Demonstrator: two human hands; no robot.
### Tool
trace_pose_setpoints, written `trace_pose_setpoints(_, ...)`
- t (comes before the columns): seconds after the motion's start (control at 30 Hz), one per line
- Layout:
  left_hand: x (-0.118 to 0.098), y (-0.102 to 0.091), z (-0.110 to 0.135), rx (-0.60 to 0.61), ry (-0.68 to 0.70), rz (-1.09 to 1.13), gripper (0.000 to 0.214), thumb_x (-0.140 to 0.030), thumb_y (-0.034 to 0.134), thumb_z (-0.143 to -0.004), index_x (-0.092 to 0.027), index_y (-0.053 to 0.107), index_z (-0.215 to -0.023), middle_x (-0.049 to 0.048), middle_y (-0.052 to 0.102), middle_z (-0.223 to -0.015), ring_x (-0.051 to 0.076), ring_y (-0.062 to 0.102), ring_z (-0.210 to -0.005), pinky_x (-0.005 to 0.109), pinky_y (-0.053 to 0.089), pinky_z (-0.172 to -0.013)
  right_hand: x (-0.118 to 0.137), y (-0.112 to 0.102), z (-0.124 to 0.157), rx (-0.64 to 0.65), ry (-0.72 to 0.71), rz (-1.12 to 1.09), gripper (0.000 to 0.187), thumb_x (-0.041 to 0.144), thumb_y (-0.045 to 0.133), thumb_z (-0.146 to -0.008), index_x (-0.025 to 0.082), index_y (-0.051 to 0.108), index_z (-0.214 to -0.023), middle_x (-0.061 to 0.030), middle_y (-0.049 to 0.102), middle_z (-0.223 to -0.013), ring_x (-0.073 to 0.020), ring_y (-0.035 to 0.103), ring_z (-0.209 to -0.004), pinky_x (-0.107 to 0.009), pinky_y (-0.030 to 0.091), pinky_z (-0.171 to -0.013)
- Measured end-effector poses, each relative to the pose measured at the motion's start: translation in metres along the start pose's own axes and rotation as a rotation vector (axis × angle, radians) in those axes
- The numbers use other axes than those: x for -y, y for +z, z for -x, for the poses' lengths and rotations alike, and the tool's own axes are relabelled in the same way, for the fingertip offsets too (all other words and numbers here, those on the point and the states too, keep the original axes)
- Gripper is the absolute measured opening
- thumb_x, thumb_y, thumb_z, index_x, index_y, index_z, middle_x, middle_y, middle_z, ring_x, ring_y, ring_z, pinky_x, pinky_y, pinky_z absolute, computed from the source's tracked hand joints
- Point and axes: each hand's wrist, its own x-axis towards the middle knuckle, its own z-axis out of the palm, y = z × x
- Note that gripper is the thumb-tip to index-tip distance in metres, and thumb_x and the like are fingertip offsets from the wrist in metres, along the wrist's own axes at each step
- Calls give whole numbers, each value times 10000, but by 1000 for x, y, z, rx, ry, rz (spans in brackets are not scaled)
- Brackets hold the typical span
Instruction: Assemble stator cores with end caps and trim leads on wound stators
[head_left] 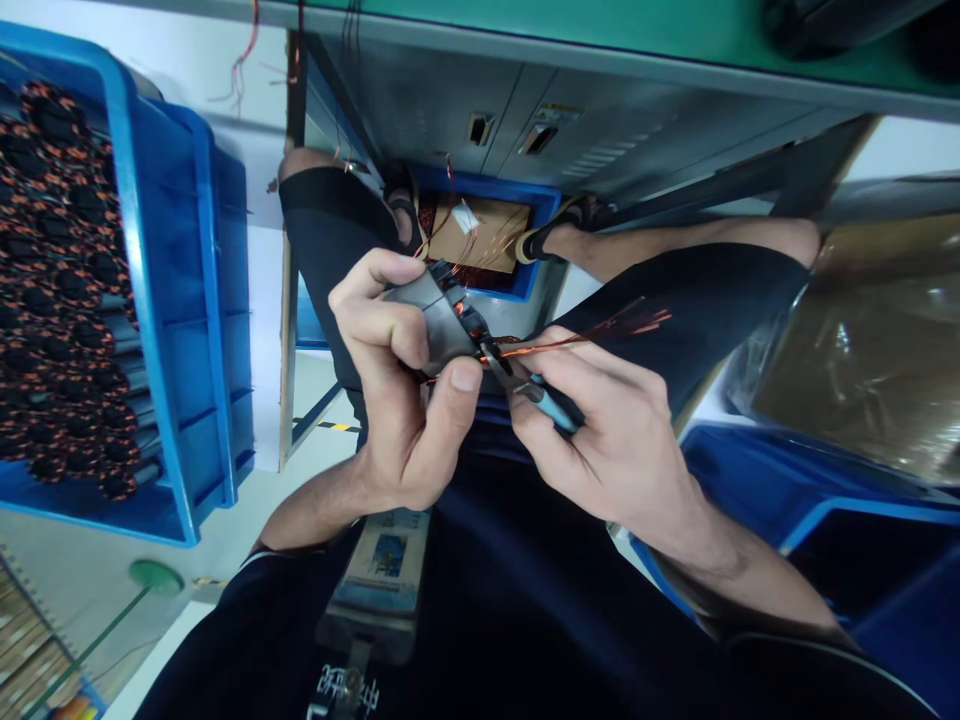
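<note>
In the head view, my left hand (405, 370) is closed around a motor stator (435, 315), a grey metal ring with black insulation and copper windings along its edge. Loose copper wires (600, 333) stick out from the stator to the right, and more rise from its upper side. My right hand (600, 420) grips a pair of pliers or cutters (551, 400) with light blue handles. The tool's jaws touch the stator's edge where the wires come out. My fingers partly hide the handles.
Stacked blue crates (161, 300) on the left hold several rows of similar stators (60, 290). A blue bin (540, 195) with cardboard and copper scraps lies between the feet. A green tabletop (600, 30) runs overhead. More blue bins (832, 510) and a plastic-wrapped brown package (877, 350) are at right.
</note>
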Motion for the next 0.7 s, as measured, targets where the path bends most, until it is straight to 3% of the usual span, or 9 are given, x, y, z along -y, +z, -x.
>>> trace_pose_setpoints(0.1,5,1,1,7,21,-25,271,-539,654,-1122,-319,506,-1068,97,528,-1237,403,628,-1413,780,589,-1154,-7,5,0,-38,29,19,23,260,763,-1139,254,778,-1123,-38,878,-1030,-223,846,-904,-338,701,-852)
trace_pose_setpoints(0.2,26,8,0,5,41,-56,285,-566,627,-1152,-314,506,-1095,88,519,-1226,372,608,-1420,730,551,-1257,-28,15,-8,3,85,-41,235,457,752,-1178,239,810,-1110,-35,886,-1034,-212,835,-886,-324,655,-844)
trace_pose_setpoints(0.37,104,43,-14,-39,-21,-43,441,-725,572,-1165,-304,457,-1103,81,481,-1242,323,557,-1372,597,496,-1286,-98,49,-40,118,247,-199,685,745,494,-1225,211,812,-938,-9,747,-761,-172,674,-715,-325,539,-833)
trace_pose_setpoints(0.53,189,81,-30,-98,-114,-76,599,-903,509,-1084,-310,421,-1075,114,486,-1248,348,475,-1313,605,436,-1302,-160,86,-67,197,374,-267,835,826,336,-1223,214,815,-919,13,658,-617,-160,631,-618,-314,546,-796)
trace_pose_setpoints(0.63,220,90,-34,-107,-185,-103,528,-823,551,-1087,-315,407,-1075,127,502,-1270,353,456,-1334,599,395,-1332,-182,98,-76,247,388,-291,855,850,334,-1214,213,786,-867,23,630,-592,-141,617,-613,-302,558,-790)
trace_pose_setpoints(0.7,228,91,-35,-103,-235,-112,462,-740,583,-1096,-316,400,-1077,125,516,-1273,354,456,-1353,616,363,-1359,-192,102,-80,270,396,-313,858,871,347,-1201,204,786,-889,35,623,-591,-120,600,-597,-296,566,-774)
